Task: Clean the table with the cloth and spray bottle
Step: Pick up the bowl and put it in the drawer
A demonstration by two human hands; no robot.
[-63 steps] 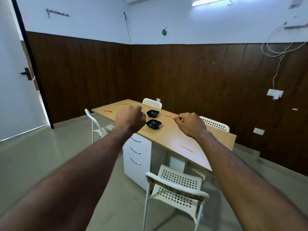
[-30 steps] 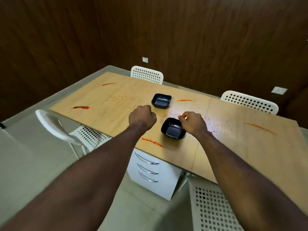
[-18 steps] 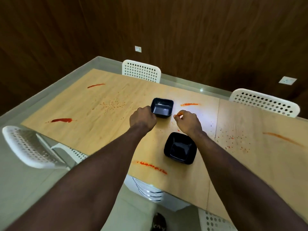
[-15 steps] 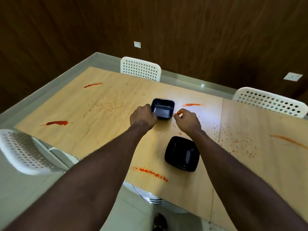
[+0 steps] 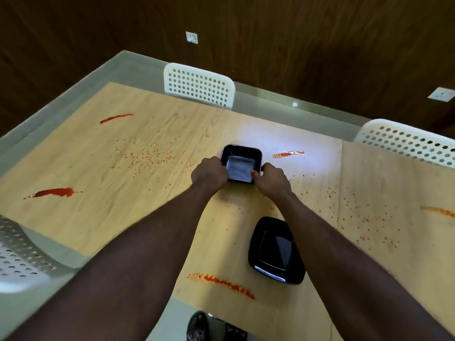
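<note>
Left hand (image 5: 209,174) and right hand (image 5: 272,178) grasp opposite sides of the far black bowl (image 5: 241,164), apparently empty; lift it level, clear of red smears (image 5: 288,154) on the counter (image 5: 98,217).

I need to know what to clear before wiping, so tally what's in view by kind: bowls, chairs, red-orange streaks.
Black bowls: 2, far bowl and near bowl
White chairs: 3
Red-orange streaks: 5, specks not counted
Total: 10
</note>
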